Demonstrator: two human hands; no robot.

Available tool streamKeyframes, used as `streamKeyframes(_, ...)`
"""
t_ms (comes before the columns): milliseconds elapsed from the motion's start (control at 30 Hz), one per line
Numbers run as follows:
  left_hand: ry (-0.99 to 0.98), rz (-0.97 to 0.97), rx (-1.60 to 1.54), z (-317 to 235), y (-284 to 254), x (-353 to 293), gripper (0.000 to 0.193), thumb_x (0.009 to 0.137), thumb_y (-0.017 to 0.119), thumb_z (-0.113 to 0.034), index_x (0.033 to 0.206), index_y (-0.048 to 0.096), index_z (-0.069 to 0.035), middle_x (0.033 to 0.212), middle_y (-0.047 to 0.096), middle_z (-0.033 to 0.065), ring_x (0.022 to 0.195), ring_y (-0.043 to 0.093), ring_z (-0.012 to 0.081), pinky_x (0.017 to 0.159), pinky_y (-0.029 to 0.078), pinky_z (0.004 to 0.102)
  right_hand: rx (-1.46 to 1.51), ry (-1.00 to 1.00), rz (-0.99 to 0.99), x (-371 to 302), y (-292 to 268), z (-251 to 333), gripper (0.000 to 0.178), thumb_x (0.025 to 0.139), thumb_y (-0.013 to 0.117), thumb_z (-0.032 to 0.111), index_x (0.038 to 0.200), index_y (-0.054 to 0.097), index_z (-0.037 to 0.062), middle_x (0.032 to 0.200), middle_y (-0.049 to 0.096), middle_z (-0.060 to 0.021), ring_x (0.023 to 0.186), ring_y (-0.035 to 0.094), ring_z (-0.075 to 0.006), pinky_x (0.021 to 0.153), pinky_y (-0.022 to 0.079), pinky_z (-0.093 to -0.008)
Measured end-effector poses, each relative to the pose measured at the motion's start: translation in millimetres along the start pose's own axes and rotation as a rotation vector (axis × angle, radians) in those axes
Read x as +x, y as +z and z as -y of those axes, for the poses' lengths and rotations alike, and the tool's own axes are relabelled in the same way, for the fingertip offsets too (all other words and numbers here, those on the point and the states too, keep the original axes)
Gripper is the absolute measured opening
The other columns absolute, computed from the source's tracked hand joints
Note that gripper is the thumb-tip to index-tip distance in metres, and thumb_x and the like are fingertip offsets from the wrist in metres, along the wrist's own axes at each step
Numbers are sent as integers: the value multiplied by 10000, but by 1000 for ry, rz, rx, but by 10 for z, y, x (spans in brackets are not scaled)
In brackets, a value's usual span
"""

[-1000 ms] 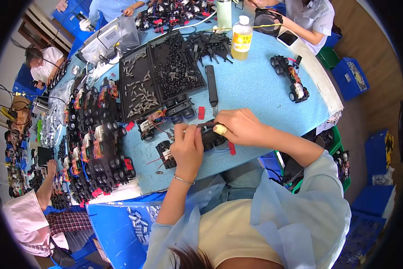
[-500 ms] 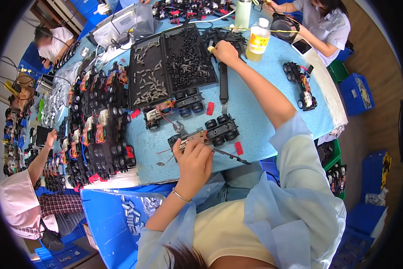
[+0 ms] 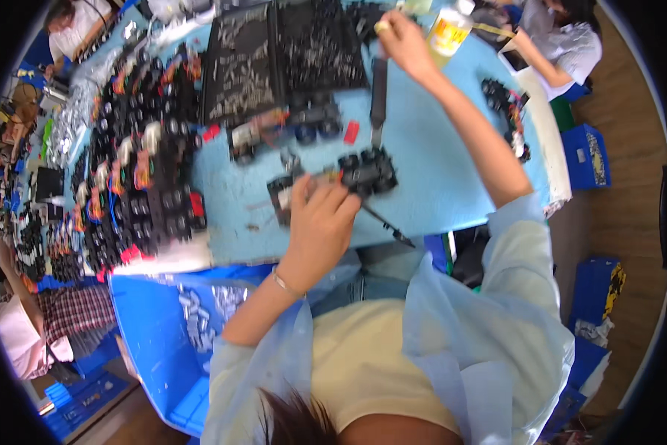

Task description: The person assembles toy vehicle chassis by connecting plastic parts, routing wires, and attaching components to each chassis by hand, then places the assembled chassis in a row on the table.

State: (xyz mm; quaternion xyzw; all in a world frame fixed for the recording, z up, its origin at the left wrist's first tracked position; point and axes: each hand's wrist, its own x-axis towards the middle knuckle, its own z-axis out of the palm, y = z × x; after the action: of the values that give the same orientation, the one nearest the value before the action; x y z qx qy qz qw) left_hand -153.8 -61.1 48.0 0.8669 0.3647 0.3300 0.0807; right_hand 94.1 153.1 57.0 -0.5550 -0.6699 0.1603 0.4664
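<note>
Here, L hand point(image 3: 323, 218) clamps thin blk strip point(image 3: 386, 223), slanting down-right, chassis point(image 3: 368, 175) just beyond. R hand point(image 3: 406, 46) well apart, up-right; can't tell its grip.

Wore pale-blue overshirt point(image 3: 460, 356), loose sleeves point(image 3: 523, 237), over cream top point(image 3: 359, 341). Left wrist point(image 3: 295, 273) had silver bracelet point(image 3: 284, 286); right hand point(image 3: 406, 43), yellow fingertip cover point(image 3: 382, 27).

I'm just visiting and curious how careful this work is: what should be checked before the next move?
1. Left hand on the chassis: ok.
2. Black strip attached to the chassis: cannot tell; the left hand hides its inner end.
3. Right hand gripping a part: cannot tell, blurred.
4. Black-handled tool well clear of the chassis: not ok, its metal tip lies close.
5. Bottle capped: ok.
</note>
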Motion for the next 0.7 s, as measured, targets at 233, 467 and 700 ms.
streamKeyframes(233, 2, 50, -18, 49, 75, -69, 137, 716, 607, -9, 832, 568, -72, 981, 589, 53, 1068, 547, 226, 1016, 316, 519, -377, -399, 412, -1186, -330, 725, 141, 919, 521, 149, 874, 498, 18, 695, 573, -111, 608, 575, -228, 556, 424, -385)
streamKeyframes(467, -45, 69, 93, -10, 112, -118, 135, 699, 603, 0, 815, 558, -53, 1146, 562, 88, 1179, 496, 273, 1032, 305, 547, -105, -98, 489, -1581, -173, 720, 115, 882, 569, 90, 855, 470, 39, 638, 502, -75, 562, 475, -220, 517, 363, -357)
streamKeyframes(700, -146, 12, -29, 34, 174, -220, 174, 666, 599, 47, 820, 537, -6, 1229, 479, 197, 1224, 454, 384, 1022, 327, 585, 47, 35, 449, -1648, 2, 714, 237, 876, 597, 87, 790, 380, 53, 604, 363, -30, 549, 356, -145, 493, 305, -309)
